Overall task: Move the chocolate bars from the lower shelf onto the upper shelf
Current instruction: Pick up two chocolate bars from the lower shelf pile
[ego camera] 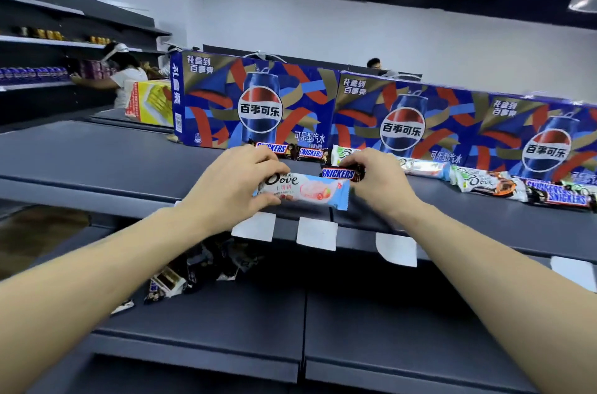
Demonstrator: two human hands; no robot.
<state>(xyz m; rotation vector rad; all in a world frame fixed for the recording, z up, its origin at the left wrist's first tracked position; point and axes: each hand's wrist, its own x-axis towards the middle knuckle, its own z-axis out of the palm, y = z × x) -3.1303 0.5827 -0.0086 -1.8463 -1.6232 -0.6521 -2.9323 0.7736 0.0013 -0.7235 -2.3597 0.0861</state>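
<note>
Both hands up at the upper shelf (97,167) — left hand (226,182) in a firm grip on the pale Dove bar (303,191), right hand (376,182) pinching a Snickers bar (339,173), both over the shelf's front edge.

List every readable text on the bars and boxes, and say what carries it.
"Dove": pale blue-pink wrapped bar in left hand.
"SNICKERS": brown wrapped bar in right hand.
"百事可乐": blue cardboard cola boxes.
White shelf-edge tags: no readable print.
</note>
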